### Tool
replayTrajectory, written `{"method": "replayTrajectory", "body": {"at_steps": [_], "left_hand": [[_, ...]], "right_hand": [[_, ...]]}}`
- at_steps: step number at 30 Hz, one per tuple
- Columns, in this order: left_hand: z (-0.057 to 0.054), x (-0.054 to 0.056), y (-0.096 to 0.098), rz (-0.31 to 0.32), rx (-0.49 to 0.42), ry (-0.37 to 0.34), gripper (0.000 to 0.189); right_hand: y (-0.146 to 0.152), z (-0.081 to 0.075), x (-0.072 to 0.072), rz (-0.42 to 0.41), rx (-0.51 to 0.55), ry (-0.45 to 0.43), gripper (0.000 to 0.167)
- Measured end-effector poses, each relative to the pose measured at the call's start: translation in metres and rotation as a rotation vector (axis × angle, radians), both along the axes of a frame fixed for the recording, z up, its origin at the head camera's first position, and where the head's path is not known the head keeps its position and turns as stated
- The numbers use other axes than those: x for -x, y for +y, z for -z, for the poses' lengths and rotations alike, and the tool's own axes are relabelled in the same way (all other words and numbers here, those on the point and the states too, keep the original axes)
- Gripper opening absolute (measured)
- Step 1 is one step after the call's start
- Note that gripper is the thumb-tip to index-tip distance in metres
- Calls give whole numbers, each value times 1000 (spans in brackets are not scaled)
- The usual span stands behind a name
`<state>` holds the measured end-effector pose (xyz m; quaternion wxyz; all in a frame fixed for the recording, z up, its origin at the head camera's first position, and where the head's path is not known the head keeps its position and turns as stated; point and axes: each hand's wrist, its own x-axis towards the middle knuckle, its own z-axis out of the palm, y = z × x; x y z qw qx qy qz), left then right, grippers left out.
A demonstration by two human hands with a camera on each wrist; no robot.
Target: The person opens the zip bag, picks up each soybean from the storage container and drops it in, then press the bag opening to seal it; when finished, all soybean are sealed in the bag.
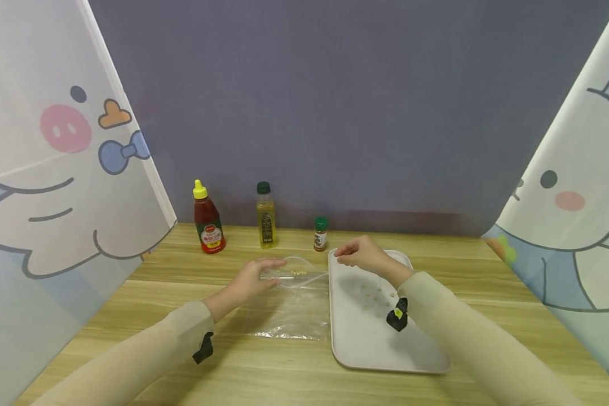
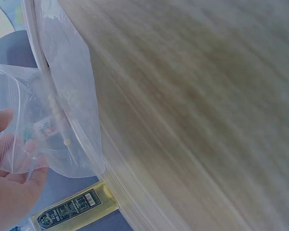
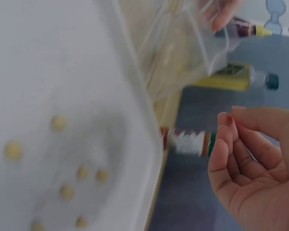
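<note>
While the left hand [image 1: 251,279] is holding a clear zip bag [image 1: 294,310] by its mouth, just left of the white tray [image 1: 385,349], the right hand [image 1: 362,255] is hanging above the tray's far left corner. Left grip: thumb and fingers are curling onto the film with a gap between them, and the bag's mouth is gaping. Right grip: fingers are curling in, and the right wrist view is showing thumb tip and index tip meeting; I cannot tell whether anything is sitting between them.

From the head view, pale yellow pieces [image 1: 298,273] are showing as a small row in the bag, left of the tray. The left wrist view is adding the zip lines by the thumb and one piece lying apart from a hazy cluster.

On the tray, the right wrist view is separating at least seven loose pieces [image 3: 59,122]; the head view is giving only faint dots.

Beyond the tray's far left corner a green-capped spice jar [image 1: 320,235] is standing; farther left of the tray, an oil bottle [image 1: 266,220], then a red sauce bottle [image 1: 210,225]. Only the left wrist view is catching the oil bottle's barcode [image 2: 90,198].
</note>
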<state>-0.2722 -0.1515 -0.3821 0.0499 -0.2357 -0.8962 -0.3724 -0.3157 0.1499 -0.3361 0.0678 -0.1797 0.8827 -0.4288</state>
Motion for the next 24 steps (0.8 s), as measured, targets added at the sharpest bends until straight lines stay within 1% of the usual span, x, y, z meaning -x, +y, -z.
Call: {"method": "replayTrajectory", "body": {"at_steps": [2, 7, 9, 12, 14, 17, 21, 24], "left_hand": [[0, 0, 0, -5, -4, -6, 49], [0, -1, -1, -10, 8, 9, 48], [1, -1, -1, -8, 15, 20, 48], [1, -1, -1, -10, 10, 17, 47], [1, -1, -1, -4, 10, 25, 47], [1, -1, -1, 0, 4, 26, 46], [0, -1, 0, -1, 12, 32, 47], [-1, -2, 1, -2, 13, 26, 47]], "right_hand": [[8, 4, 2, 4, -8, -21, 18], [25, 14, 7, 15, -4, -66, 22], [31, 16, 8, 4, -6, -86, 24], [38, 19, 6, -30, -23, -111, 24], [43, 21, 5, -65, -54, -110, 22], [48, 27, 3, -84, -99, -104, 17], [51, 38, 3, -51, -155, -100, 12], [53, 45, 3, -35, -187, -94, 11]]}}
